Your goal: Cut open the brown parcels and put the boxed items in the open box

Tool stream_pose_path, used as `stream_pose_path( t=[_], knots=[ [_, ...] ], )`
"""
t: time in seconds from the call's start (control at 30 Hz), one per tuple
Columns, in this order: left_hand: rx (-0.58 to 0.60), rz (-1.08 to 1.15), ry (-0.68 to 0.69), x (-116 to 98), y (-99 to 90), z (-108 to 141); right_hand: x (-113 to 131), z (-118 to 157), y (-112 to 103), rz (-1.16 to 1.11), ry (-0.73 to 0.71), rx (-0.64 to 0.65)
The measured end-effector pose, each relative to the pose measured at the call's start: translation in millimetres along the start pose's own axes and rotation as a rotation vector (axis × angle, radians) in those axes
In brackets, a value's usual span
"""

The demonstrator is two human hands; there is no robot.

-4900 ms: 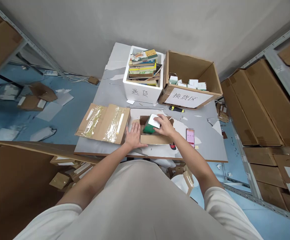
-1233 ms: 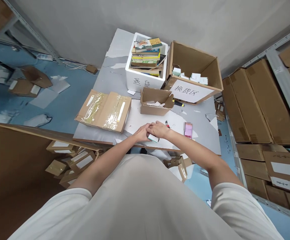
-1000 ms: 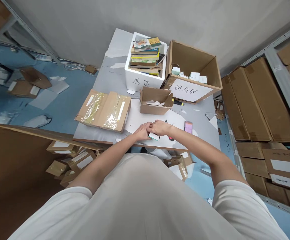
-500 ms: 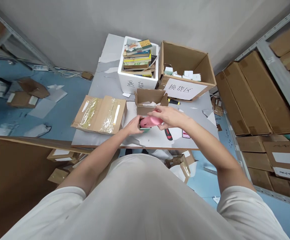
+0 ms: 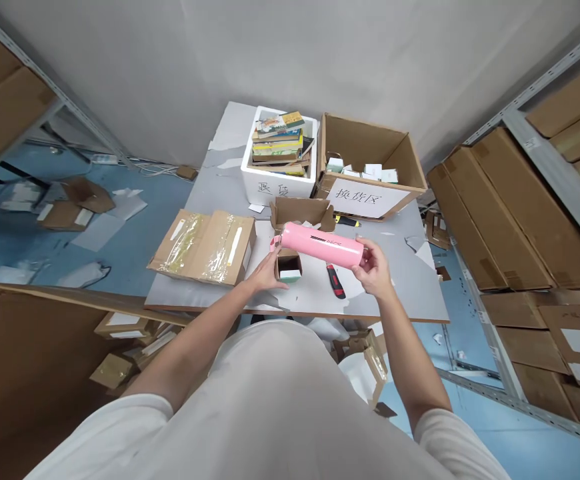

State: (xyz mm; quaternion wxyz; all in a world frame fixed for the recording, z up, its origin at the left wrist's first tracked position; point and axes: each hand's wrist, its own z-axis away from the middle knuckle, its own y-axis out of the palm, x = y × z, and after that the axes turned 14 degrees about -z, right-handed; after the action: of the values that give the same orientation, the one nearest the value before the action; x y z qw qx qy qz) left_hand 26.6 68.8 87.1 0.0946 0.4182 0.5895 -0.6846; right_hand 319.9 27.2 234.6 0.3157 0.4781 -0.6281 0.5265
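A pink bottle (image 5: 323,245) with dark printing and a loop on its cap lies nearly level above the table. My right hand (image 5: 374,268) is closed around its right end, the base. By the cap end is my left hand (image 5: 266,272), thumb and fingers apart; whether the fingertips touch the cap loop I cannot tell. Just beside that hand stands a small open box (image 5: 290,274), dark inside, with a pale green front. To its right lies a red and black box cutter (image 5: 336,283). Behind the bottle is an open cardboard box (image 5: 303,212), partly covered.
A taped carton (image 5: 203,247) sits at the table's left. At the back stand a white foam box (image 5: 253,190) of books and a large cardboard box (image 5: 400,193) holding small white boxes. A yellow and black cutter (image 5: 347,221) lies before it. Shelves with cartons (image 5: 490,207) flank the right.
The pink bottle has come out of the small box and been turned sideways, its base moving right in my right hand. My left hand has loosened from the small box.
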Motion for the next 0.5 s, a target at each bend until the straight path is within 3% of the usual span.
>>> stream_pose_path(
  t=[0.1, 0.17, 0.27, 0.33, 0.43, 0.5],
  knots=[
    [0.010, -0.103, -0.045, -5, -10.6, 7, -19, 10, 26, -0.281, 0.027, -0.187],
    [-0.024, -0.158, -0.083, -13, -21.5, 12, -22, 14, 46, -0.427, 0.101, -0.242],
    [-0.210, -0.127, -0.098, -39, -37.4, 16, -14, 19, 78, -0.653, 0.234, -0.273],
    [-0.350, 0.039, -0.070, -67, -42.8, 17, -4, 25, 102, -0.814, 0.274, -0.293],
    [-0.327, 0.493, 0.011, -110, -43.7, 14, 8, 34, 129, -0.984, 0.278, -0.285],
    [-0.336, 0.670, -0.050, -128, -45.1, 12, 11, 36, 133, -0.992, 0.255, -0.210]
  ],
)
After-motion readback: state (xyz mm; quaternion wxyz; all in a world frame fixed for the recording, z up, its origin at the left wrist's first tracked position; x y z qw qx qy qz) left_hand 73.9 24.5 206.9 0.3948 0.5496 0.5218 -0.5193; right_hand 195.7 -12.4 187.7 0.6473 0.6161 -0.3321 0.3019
